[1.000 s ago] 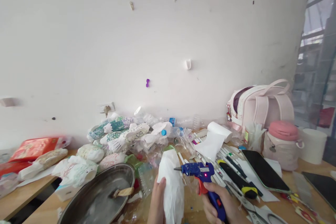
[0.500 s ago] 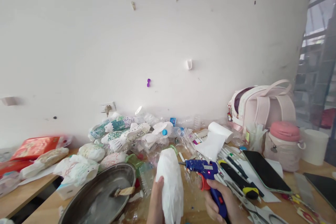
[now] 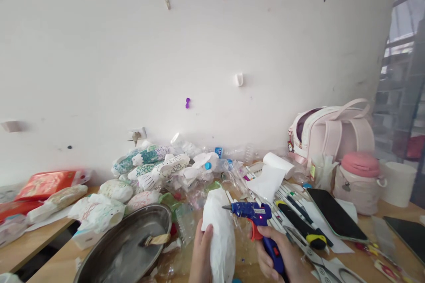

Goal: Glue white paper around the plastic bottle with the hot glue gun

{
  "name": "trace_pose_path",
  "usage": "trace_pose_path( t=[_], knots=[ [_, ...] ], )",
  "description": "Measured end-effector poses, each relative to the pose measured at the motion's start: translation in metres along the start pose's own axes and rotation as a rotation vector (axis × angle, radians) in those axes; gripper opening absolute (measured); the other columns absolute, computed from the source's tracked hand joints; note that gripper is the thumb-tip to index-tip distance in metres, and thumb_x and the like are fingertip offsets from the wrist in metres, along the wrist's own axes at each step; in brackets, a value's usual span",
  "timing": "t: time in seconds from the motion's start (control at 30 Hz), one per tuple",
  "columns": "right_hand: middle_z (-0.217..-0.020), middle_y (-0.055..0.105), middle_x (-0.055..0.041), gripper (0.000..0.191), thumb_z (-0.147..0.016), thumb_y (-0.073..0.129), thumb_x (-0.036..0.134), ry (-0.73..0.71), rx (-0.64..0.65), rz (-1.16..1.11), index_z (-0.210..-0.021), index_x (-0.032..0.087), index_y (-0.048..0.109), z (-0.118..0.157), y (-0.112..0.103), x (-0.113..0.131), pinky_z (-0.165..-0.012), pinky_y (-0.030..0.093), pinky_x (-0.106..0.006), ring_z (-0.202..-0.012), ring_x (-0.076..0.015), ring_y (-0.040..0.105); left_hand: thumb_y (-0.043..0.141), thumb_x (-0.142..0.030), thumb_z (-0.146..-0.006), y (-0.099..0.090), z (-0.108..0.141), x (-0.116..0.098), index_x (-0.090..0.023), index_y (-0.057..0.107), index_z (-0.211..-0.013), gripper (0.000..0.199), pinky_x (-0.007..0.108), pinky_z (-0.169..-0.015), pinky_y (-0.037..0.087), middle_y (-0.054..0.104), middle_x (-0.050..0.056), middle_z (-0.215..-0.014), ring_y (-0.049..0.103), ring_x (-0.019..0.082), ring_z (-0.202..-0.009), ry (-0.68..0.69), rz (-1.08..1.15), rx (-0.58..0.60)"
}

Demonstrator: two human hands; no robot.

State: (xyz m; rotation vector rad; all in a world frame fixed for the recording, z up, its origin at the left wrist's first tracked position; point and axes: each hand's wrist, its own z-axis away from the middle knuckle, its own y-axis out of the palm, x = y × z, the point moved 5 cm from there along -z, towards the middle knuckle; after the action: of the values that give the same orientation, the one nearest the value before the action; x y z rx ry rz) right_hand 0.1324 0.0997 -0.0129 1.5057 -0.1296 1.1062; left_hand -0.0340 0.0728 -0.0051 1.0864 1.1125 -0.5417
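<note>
My left hand [image 3: 202, 247] is wrapped round a long white paper-covered form [image 3: 219, 234], held upright above the table; what lies under the paper is hidden. A blue hot glue gun [image 3: 254, 213] with an orange trigger and a lit red light is gripped in my right hand [image 3: 275, 250]. Its nozzle points left and reaches the upper right side of the white form; I cannot tell whether it touches. Beside my right hand lie scissors [image 3: 320, 261] and a black and yellow utility knife [image 3: 299, 225].
A metal basin [image 3: 99, 256] with a brush [image 3: 156, 239] stands at left. Behind it are painted paper fish [image 3: 146, 171] and clear plastic bottles. At right are pens, a paper roll [image 3: 279, 164], a phone [image 3: 335, 214], a pink-lidded container [image 3: 360, 185] and a backpack [image 3: 332, 132].
The glue gun has moved slightly left, so its nozzle now overlaps the white form's edge. The form has shifted a little right and turned slightly in my left hand.
</note>
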Motion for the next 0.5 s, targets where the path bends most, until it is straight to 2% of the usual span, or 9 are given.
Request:
trace_pose_path(
  t=[0.13,0.27,0.37,0.5],
  knots=[
    [-0.026,0.038,0.0076,0.036,-0.059,0.067,0.048,0.000,-0.021,0.004,-0.065,0.012,0.063,0.0028,0.0042,0.0038,-0.023,0.012,-0.015,-0.017,-0.0045,0.028,0.062,-0.052,-0.071,-0.0016,0.0044,-0.0021,-0.017,0.065,-0.108,0.051,0.042,-0.096,0.042,0.073,0.009,-0.099,0.059,0.033,-0.109,-0.031,-0.017,-0.014],
    [-0.026,0.040,0.0070,0.033,-0.061,0.067,0.046,-0.027,0.002,0.001,-0.065,0.013,0.062,0.0056,0.0091,0.0078,-0.023,0.013,-0.015,-0.017,-0.0046,0.029,0.061,-0.052,-0.071,-0.0016,0.0056,-0.0035,-0.017,0.064,-0.111,0.053,0.042,-0.097,0.042,0.072,0.009,-0.104,0.058,0.033,-0.110,-0.046,-0.026,-0.020],
    [-0.027,0.043,0.0056,0.031,-0.061,0.066,0.045,0.026,0.038,0.018,-0.063,0.014,0.062,0.0068,0.0105,0.0044,-0.023,0.015,-0.015,-0.018,-0.0059,0.032,0.061,-0.050,-0.072,-0.0006,0.0060,-0.0027,-0.016,0.064,-0.112,0.053,0.042,-0.098,0.042,0.071,0.009,-0.106,0.057,0.033,-0.112,-0.059,-0.020,-0.020],
    [-0.026,0.042,0.0058,0.033,-0.060,0.065,0.046,0.053,-0.004,0.019,-0.063,0.013,0.062,0.0051,0.0064,0.0018,-0.023,0.015,-0.016,-0.017,-0.0059,0.031,0.060,-0.051,-0.074,0.0015,0.0078,-0.0046,-0.016,0.062,-0.114,0.053,0.041,-0.097,0.043,0.072,0.009,-0.105,0.057,0.032,-0.113,-0.079,-0.005,-0.020]
  ],
)
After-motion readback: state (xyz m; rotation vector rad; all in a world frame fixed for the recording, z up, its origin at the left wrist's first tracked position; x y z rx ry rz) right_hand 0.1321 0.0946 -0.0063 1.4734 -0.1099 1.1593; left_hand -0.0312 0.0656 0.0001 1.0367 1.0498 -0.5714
